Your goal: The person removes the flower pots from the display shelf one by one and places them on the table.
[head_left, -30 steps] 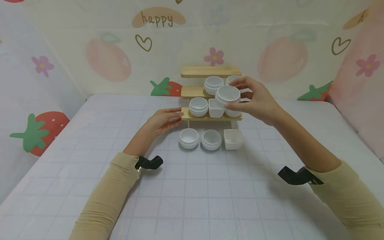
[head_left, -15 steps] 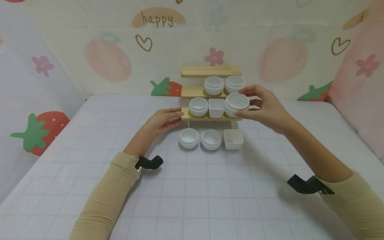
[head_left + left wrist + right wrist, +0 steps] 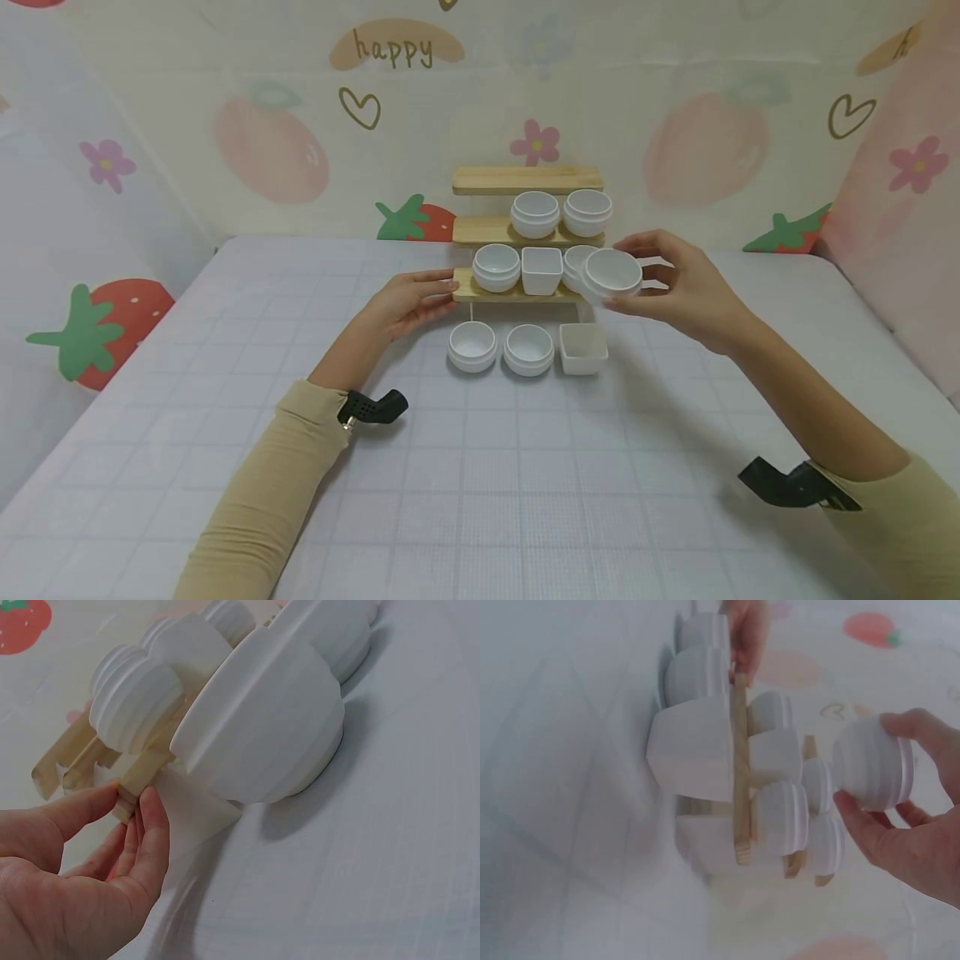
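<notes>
A round white bowl [image 3: 611, 273] is held in the air by my right hand [image 3: 693, 292], thumb at its near side and fingers at the far rim. In the head view it partly hides another round bowl [image 3: 576, 265] on the lowest wooden shelf. My left hand [image 3: 408, 304] pinches the left end of that shelf [image 3: 141, 774] between thumb and fingers. On the same shelf stand a round bowl [image 3: 496, 268] and a square bowl [image 3: 542, 271]. Two round bowls, one left [image 3: 535, 215] and one right [image 3: 588, 213], sit on the middle shelf.
The top shelf [image 3: 527, 179] of the stepped stand is bare wood. Before the stand, two round bowls, left [image 3: 472, 347] and centre [image 3: 528, 350], and a square bowl [image 3: 583, 348] line up on the white gridded tabletop [image 3: 450, 483]. A printed backdrop [image 3: 600, 83] rises behind.
My right hand has carried the round bowl down and to the right, from before the middle shelf to the lowest shelf's right end. My left hand has stayed on the shelf end.
</notes>
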The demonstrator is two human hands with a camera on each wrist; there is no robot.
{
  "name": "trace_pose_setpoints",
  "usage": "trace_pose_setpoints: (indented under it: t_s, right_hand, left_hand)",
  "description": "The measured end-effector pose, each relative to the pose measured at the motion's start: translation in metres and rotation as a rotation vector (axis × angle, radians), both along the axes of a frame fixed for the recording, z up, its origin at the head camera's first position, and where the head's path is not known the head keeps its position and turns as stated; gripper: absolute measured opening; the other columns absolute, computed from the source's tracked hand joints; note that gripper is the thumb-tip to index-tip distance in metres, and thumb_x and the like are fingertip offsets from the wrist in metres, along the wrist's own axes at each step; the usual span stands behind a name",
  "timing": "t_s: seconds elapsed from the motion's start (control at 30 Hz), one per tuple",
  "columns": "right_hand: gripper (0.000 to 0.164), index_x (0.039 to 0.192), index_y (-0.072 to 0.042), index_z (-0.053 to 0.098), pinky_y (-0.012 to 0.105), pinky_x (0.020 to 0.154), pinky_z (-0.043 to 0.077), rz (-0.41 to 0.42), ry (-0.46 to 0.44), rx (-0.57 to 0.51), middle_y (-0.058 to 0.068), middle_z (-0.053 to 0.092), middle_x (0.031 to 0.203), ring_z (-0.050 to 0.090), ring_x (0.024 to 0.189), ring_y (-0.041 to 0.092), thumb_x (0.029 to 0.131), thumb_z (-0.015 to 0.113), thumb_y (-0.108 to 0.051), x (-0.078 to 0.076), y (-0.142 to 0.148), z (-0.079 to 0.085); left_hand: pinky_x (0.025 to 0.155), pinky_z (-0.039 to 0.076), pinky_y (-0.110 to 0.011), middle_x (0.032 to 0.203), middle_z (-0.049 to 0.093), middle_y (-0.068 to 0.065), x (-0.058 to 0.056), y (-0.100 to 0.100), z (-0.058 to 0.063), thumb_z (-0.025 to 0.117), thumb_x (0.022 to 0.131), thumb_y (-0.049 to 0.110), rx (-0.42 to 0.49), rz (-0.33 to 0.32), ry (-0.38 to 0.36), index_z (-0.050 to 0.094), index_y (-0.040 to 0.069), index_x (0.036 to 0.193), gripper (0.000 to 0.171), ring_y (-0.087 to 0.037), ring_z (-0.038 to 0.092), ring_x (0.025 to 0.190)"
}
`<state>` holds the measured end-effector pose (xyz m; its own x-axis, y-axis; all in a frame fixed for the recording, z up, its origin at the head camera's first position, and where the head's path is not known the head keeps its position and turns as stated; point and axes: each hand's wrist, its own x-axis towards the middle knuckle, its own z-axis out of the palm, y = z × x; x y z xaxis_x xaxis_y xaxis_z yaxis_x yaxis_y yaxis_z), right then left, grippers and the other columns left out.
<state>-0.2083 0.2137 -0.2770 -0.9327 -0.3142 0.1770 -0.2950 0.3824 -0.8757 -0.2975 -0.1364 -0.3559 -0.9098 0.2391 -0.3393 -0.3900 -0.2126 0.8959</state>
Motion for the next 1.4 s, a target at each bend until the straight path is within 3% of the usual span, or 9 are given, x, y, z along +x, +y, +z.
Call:
trace_pose_setpoints:
  t_s: [0.33,0.87,1.2,1.4]
  right_hand:
    - [0.063,0.144,0.002,0.049,0.012,0.092,0.056,-0.029,-0.025,0.024,0.004,0.051,0.136,0.063,0.109,0.009,0.090,0.082,0.000,0.005,0.011,-0.010]
    - [0.063,0.142,0.004,0.049,0.012,0.092,0.056,-0.042,-0.040,0.034,0.006,0.052,0.136,0.063,0.109,0.006,0.089,0.082,0.001,0.012,0.024,-0.028]
    - [0.063,0.144,0.004,0.049,0.011,0.089,0.056,-0.050,-0.046,0.047,0.008,0.051,0.136,0.063,0.106,0.004,0.090,0.082,0.001,0.016,0.032,-0.036]
    - [0.061,0.142,0.003,0.050,0.012,0.089,0.056,-0.053,-0.059,0.058,0.003,0.053,0.132,0.064,0.106,0.005,0.090,0.083,-0.001,0.018,0.035,-0.039]
  left_hand:
    - [0.080,0.063,-0.019,0.134,0.052,-0.015,0.002,0.000,0.002,0.054,0.108,-0.001,0.004,0.006,-0.001,0.038,-0.004,0.160,0.054,-0.011,0.069,0.087]
    - [0.080,0.063,-0.019,0.147,0.048,-0.020,-0.001,0.000,-0.002,0.054,0.108,-0.001,0.003,0.004,0.002,0.038,-0.004,0.160,0.055,-0.011,0.068,0.087]
    - [0.081,0.064,-0.020,0.145,0.050,-0.018,0.000,-0.001,-0.001,0.056,0.107,0.000,0.008,0.007,-0.006,0.039,-0.003,0.160,0.056,-0.012,0.069,0.087]
    - [0.079,0.064,-0.019,0.147,0.048,-0.020,0.000,0.000,0.000,0.055,0.108,0.000,0.001,0.012,-0.010,0.039,-0.003,0.160,0.055,-0.012,0.069,0.085]
